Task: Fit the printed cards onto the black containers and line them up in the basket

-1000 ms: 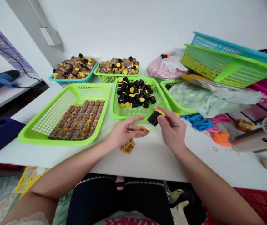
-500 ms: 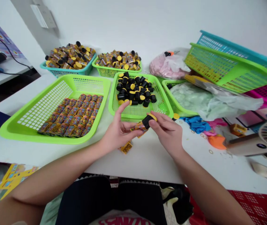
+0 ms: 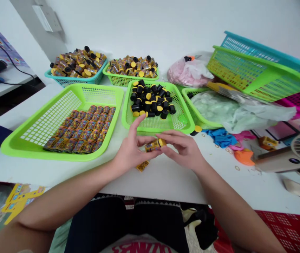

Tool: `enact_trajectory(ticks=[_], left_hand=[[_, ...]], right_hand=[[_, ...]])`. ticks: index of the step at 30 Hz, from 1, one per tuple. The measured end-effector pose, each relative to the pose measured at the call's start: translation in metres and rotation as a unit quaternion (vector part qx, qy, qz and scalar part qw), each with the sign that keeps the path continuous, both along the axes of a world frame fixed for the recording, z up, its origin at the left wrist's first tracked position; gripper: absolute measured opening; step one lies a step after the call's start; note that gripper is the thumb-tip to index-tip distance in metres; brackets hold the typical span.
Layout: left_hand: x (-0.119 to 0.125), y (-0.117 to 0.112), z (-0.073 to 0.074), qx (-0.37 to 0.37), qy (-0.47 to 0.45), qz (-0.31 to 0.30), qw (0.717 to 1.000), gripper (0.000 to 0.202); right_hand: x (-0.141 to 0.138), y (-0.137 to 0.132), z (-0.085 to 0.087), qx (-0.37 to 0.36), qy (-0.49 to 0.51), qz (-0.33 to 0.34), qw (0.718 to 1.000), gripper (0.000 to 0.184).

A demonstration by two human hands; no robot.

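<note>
Between my two hands lies a small yellow-capped jar (image 3: 154, 145) with a printed sleeve around its body. My left hand (image 3: 130, 149) holds the sleeved body between thumb and fingers, its index finger raised. At the yellow cap end, the fingertips of my right hand (image 3: 183, 147) close on the jar. Flat printed sleeves (image 3: 142, 166) rest on the table just below my left hand. Beyond my hands, a green basket (image 3: 184, 105) contains loose black jars (image 3: 154, 102) with yellow caps. To the left, a larger green basket (image 3: 15, 144) holds sleeved jars (image 3: 84, 131) in neat rows.
At the back stand a blue basket (image 3: 68, 82) and a green basket (image 3: 123, 81) heaped with sleeved jars. Plastic bags (image 3: 218, 109), stacked baskets (image 3: 252, 70), balloon-like scraps (image 3: 220, 138) and a fan (image 3: 279, 156) occupy the right. One jar (image 3: 196, 130) lies beside the middle basket.
The black jar has gone into the printed sleeve, leaving the yellow cap showing. My right hand has moved left, closer to my left hand.
</note>
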State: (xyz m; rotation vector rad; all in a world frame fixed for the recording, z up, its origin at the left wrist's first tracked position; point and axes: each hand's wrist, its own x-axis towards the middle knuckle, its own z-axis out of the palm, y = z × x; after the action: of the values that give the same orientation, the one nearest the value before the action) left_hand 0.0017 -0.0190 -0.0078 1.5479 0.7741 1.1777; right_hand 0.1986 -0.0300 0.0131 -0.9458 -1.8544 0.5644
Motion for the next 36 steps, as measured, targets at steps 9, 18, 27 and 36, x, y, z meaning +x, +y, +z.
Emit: enact_trajectory(ticks=[9,18,27,36], left_hand=[[-0.003,-0.003,-0.007,0.133,0.128,0.042,0.982,0.089],[-0.004,0.004,-0.018,0.312,0.187,0.068,0.929,0.079],[0.005,-0.002,0.013,-0.074,-0.069,0.069,0.993,0.108],[0.01,-0.01,0.021,-0.091,-0.142,-0.012,0.986,0.108]], right_hand=[[0.003,0.0,0.002,-0.261,0.106,0.022,0.959,0.036],[-0.003,-0.004,0.004,-0.317,0.039,-0.065,0.946,0.044],[-0.022,-0.011,-0.022,0.222,-0.15,-0.083,0.96,0.056],[-0.028,-0.014,-0.021,0.304,-0.131,-0.141,0.933,0.058]])
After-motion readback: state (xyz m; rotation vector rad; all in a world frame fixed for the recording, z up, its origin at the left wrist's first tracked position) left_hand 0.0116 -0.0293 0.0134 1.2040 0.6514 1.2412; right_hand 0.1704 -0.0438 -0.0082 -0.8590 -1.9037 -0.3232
